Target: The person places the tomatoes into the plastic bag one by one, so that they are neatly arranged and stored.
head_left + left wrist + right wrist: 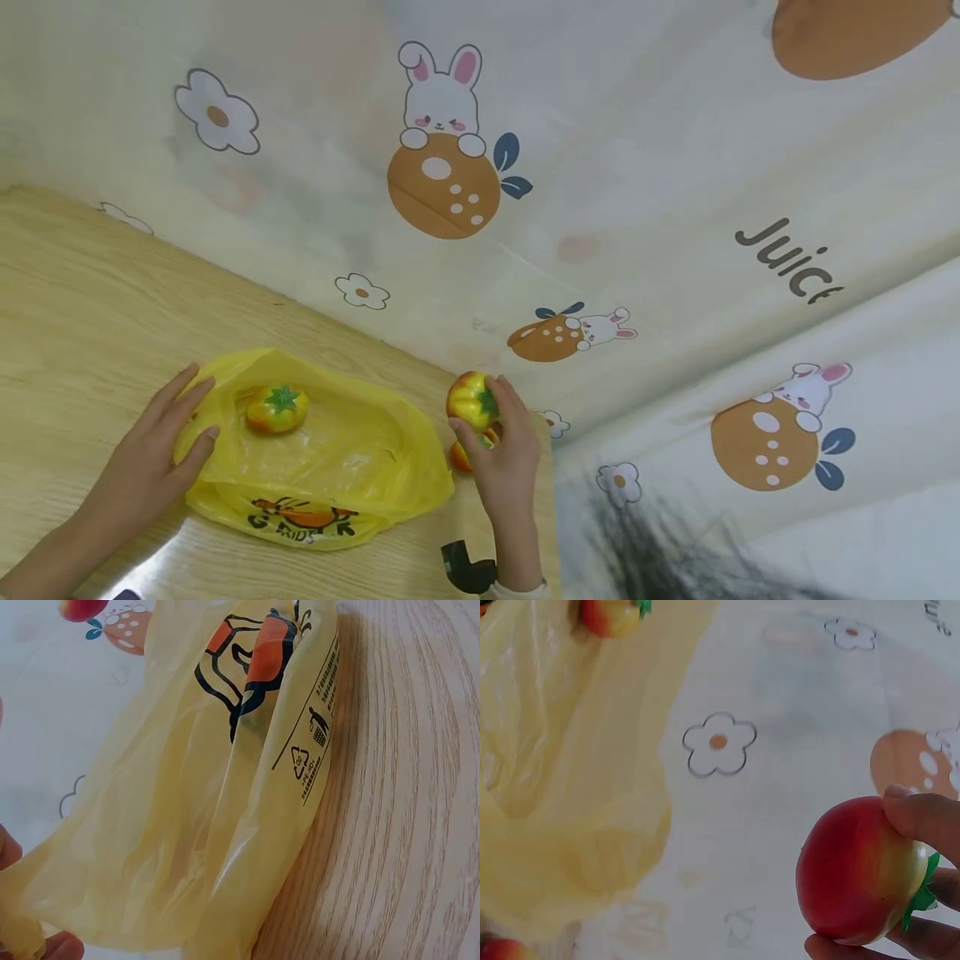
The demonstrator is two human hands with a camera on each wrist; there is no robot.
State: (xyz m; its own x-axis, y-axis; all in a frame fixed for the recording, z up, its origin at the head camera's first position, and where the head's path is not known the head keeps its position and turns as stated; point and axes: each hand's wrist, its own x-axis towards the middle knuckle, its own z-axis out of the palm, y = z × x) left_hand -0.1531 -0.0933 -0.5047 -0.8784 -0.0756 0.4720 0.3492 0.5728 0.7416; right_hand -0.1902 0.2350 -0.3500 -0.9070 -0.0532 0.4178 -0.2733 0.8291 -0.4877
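A yellow plastic bag (pixel 360 458) lies on the table with its mouth spread wide. One red-and-yellow toy tomato (pixel 273 411) with a green star-shaped top sits inside it on the left. At the bag's left rim, my left hand (pixel 153 442) pinches the plastic, which bunches up between thumb and fingers in the left wrist view. My right hand (pixel 510 450) grips a second toy tomato (pixel 847 870) by its sides, to the right of the bag. Partly hidden behind that hand, another toy tomato (pixel 460 457) lies near the bag's right end.
The wooden table (pixel 112 292) ends on the right and at the back against a pale curtain (pixel 637 167) printed with rabbits and flowers. A black curved piece (pixel 468 568) sits beside the right wrist. Dark blurred strands (pixel 660 542) cross the lower right.
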